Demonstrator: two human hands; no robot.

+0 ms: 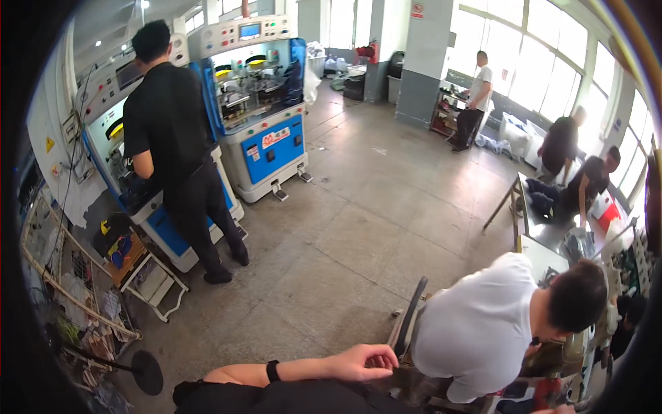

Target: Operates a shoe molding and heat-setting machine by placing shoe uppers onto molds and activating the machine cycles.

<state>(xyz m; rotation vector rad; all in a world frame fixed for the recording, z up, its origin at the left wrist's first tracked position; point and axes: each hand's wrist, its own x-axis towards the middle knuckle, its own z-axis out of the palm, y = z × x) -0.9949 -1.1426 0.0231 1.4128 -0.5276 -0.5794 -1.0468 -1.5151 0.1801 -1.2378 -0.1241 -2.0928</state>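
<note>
Left hand (365, 362): fingers curled loosely, nothing gripped, held above dark chair back (412, 317) | right hand: barely seen at lower edge, state cannot be told | seated person in white shirt (483, 324) just beside

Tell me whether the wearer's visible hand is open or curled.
Curled: the hand has its fingers bent inward, holding nothing visible, beside a black wristband.

Blue-and-white machine (256, 103) with a small screen on top, standing on the grey concrete floor (358, 228). Second such machine (121, 148) to its left, a person in black (181, 152) working at it. Wire rack (76, 297) at far left. Nearby, a person in a white shirt (486, 324) bent over a cluttered counter (552, 238). Tall windows (545, 65) behind.
</note>
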